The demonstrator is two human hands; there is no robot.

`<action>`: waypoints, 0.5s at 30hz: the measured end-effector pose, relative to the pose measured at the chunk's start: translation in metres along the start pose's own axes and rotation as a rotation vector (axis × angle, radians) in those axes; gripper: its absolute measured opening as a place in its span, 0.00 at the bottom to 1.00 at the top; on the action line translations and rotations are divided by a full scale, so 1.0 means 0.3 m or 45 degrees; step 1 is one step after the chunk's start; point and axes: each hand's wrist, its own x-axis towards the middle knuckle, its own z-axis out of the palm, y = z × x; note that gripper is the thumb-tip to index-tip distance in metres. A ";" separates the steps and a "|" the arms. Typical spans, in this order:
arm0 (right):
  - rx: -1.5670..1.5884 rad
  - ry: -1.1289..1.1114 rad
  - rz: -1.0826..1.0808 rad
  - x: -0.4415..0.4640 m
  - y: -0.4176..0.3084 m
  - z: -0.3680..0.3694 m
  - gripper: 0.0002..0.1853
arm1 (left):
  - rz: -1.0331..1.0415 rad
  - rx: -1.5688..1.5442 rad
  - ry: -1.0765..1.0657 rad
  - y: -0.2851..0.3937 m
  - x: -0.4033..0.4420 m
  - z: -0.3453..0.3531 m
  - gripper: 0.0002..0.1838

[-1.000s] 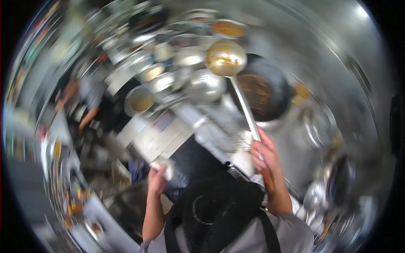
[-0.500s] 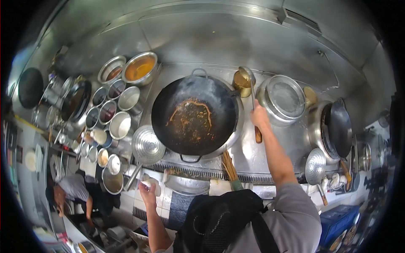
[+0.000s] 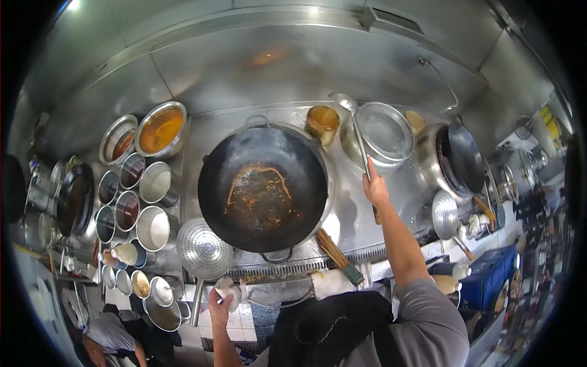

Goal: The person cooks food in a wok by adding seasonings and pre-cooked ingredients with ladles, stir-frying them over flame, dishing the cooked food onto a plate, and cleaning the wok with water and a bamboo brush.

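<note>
My right hand [image 3: 375,182] is closed around the shaft of a long steel ladle [image 3: 359,142] with a wooden handle end. The ladle's bowl is up at the back, between a brownish tin [image 3: 322,124] and a steel pot of liquid [image 3: 384,131]; whether it touches either I cannot tell. My left hand [image 3: 219,309] grips a bunched white cloth [image 3: 229,292] near the stove's front edge, beside the handle of a perforated strainer [image 3: 205,248]. Between my hands, further back, sits a big black wok [image 3: 263,153] with reddish-brown residue in its bottom.
A bamboo brush [image 3: 335,252] lies at the stove's front edge. Several metal seasoning pots [image 3: 153,227] and two bowls of orange-brown liquid [image 3: 160,129] stand left. On the right are a second wok [image 3: 466,158] and another strainer [image 3: 445,214]. A co-worker [image 3: 110,335] bends at lower left.
The camera view has shifted. My right hand has moved the ladle's bowl from over the tin towards the steel pot. My left hand with the cloth has come closer to the stove's edge.
</note>
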 end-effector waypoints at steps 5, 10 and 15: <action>-0.174 0.056 0.202 -0.103 0.134 -0.173 0.40 | -0.029 0.113 0.063 0.064 -0.024 -0.031 0.49; 0.056 0.065 0.457 0.000 0.356 -0.187 0.33 | 0.307 0.011 0.305 0.324 0.010 -0.003 0.45; 1.911 -0.216 0.850 -0.060 0.267 -0.415 0.08 | 0.609 0.050 0.200 0.591 0.185 0.147 0.35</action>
